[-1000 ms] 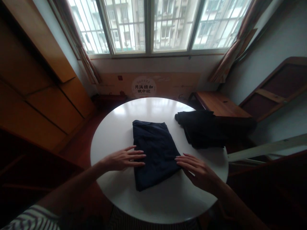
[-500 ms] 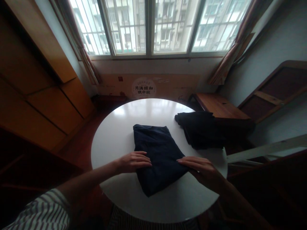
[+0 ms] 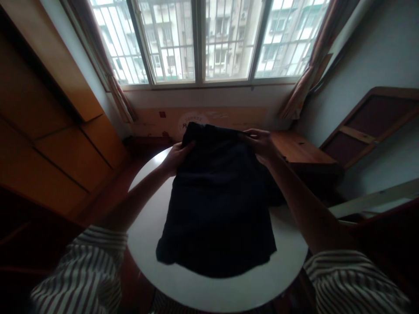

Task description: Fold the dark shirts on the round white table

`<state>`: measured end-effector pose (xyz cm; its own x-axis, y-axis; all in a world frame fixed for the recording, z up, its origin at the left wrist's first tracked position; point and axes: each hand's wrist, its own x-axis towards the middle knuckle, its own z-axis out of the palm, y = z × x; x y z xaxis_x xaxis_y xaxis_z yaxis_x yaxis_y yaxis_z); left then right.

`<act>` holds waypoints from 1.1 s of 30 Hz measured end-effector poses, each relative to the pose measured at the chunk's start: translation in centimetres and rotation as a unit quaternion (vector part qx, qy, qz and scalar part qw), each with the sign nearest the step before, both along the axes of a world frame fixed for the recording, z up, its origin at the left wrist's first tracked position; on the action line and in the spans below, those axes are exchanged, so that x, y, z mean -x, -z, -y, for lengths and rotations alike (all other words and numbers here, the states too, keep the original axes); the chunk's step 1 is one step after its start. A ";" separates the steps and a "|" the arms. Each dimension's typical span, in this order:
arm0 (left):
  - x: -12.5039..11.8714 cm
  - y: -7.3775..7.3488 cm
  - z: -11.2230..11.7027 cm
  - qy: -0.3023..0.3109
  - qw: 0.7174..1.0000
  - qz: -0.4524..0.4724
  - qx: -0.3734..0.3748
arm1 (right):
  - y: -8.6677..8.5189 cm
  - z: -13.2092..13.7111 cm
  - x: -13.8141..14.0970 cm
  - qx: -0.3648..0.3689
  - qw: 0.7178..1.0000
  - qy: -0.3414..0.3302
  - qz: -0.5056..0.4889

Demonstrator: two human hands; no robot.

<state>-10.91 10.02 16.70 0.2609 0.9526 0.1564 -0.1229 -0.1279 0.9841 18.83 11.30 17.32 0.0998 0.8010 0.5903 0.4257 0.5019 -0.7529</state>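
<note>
Between my hands hangs a dark navy garment (image 3: 222,196), folded in layers; I cannot make out what kind it is. My left hand (image 3: 178,158) is closed on its upper left corner, thumb on the near side. At the upper right corner, my right hand (image 3: 260,143) pinches the top edge. The cloth is raised at its far end and spreads down towards me over the white round table (image 3: 149,244). Another dark folded cloth (image 3: 276,194) lies on the table at the right, mostly hidden behind the garment and my right arm.
A wooden bench or low table (image 3: 307,147) stands beyond the table on the right. Wooden cabinets (image 3: 62,152) line the left side. Ahead are a barred window (image 3: 225,48) and a printed panel (image 3: 147,120) below it. A pale rail (image 3: 376,196) runs at the right.
Both hands have moved away from me and closed on the garment's far corners. The garment, flat on the table before, is now lifted and looks larger. The view has shifted slightly.
</note>
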 end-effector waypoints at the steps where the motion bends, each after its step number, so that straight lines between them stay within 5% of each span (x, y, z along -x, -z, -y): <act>1: -0.1 1.7 -1.4 -0.010 1.000 -0.010 0.024 | 1.1 -1.4 0.0 0.032 0.998 0.019 0.056; 4: 0.4 7.7 -4.4 -0.046 0.989 -0.117 0.081 | 4.8 -2.6 1.3 0.080 0.970 0.050 0.225; 6: 1.0 11.3 -5.3 -0.051 0.976 -0.190 0.093 | 7.5 -1.4 3.0 0.089 0.943 -0.020 0.320; 10: 2.5 14.8 -6.6 -0.067 0.963 -0.249 0.078 | 12.7 3.4 6.2 0.121 0.878 -0.173 0.430; 15: 3.5 15.2 -8.2 -0.142 0.936 -0.321 0.004 | 16.1 9.2 6.7 0.102 0.853 -0.176 0.481; 21: 1.8 14.7 -10.2 -0.101 0.860 -0.450 -0.219 | 14.1 11.1 6.5 0.107 0.865 -0.206 0.445; 26: 0.6 14.3 -13.7 -0.061 0.856 -0.479 -0.188 | 11.8 9.2 10.0 0.078 0.846 -0.320 0.419; 33: 1.1 16.3 -16.0 -0.037 0.885 -0.447 -0.126 | 14.3 12.7 12.6 0.076 0.816 -0.374 0.435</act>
